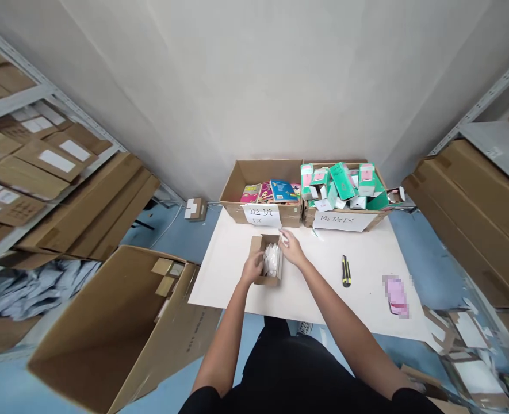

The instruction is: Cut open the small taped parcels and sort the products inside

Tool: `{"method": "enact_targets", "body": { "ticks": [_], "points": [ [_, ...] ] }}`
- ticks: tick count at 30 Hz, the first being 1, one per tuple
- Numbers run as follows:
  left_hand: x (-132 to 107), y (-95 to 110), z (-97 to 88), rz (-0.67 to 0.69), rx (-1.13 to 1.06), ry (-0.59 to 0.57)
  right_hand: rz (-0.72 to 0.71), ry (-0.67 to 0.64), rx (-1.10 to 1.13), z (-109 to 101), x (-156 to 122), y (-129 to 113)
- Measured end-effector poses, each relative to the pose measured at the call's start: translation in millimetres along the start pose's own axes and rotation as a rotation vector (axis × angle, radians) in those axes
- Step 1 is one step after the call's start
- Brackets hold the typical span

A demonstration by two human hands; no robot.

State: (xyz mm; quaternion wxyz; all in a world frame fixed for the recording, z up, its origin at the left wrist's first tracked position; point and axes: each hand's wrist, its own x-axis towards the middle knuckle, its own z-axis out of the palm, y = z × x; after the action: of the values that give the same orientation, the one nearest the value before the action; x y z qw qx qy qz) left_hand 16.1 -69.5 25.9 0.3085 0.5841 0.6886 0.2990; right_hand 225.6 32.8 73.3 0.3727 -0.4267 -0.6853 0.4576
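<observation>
A small opened cardboard box (pixel 266 280) stands on the white table (pixel 224 270) with its flaps up. White, clear-wrapped packets (pixel 272 257) fill its inside. My left hand (pixel 252 267) grips the box's left side, its fingertips over the edge by the packets. At the far right corner, my right hand (pixel 291 247) has its fingers closed around the right flap. To the right of my right forearm lies a yellow and black box cutter (pixel 346 271).
Behind the small box stand a carton (pixel 291 217) of colourful books and another carton (pixel 372 221) of green-and-white boxes, both with paper signs. A pink, blurred-out object (pixel 396 296) lies at the right. A large open carton (pixel 85 322) stands left of the table; loaded shelves flank both sides.
</observation>
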Motion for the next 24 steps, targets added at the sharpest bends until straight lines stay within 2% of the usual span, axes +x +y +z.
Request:
{"method": "enact_targets", "body": {
  "ticks": [2,4,6,8,12,16,20,24],
  "points": [
    [-16.0,-14.6,7.8,-0.034,0.122,-0.106,0.003,-0.149,-0.042,34.5,-18.4,4.9],
    [-26.2,-25.9,14.6,-0.069,0.236,-0.185,0.031,-0.294,-0.147,59.4,-37.6,11.8],
    [-33.8,-36.1,19.8,-0.097,0.300,-0.255,0.087,-0.385,-0.306,71.7,-56.7,20.7],
    [-40.4,-45.3,23.1,-0.100,0.310,-0.303,0.159,-0.404,-0.480,73.9,-75.1,30.2],
    [-49.4,-57.0,26.7,-0.037,0.266,-0.280,0.346,-0.360,-0.716,74.4,-105.5,46.5],
    [-47.8,-57.8,25.3,0.002,0.231,-0.244,0.442,-0.252,-0.748,93.9,-118.7,55.6],
    [-37.9,-50.8,10.9,0.086,0.179,-0.210,0.445,-0.081,-0.731,104.8,-115.1,48.1],
    [-24.2,-28.4,-13.0,0.197,0.112,-0.167,0.355,0.080,-0.710,86.9,-111.8,21.4]
  ]
}}
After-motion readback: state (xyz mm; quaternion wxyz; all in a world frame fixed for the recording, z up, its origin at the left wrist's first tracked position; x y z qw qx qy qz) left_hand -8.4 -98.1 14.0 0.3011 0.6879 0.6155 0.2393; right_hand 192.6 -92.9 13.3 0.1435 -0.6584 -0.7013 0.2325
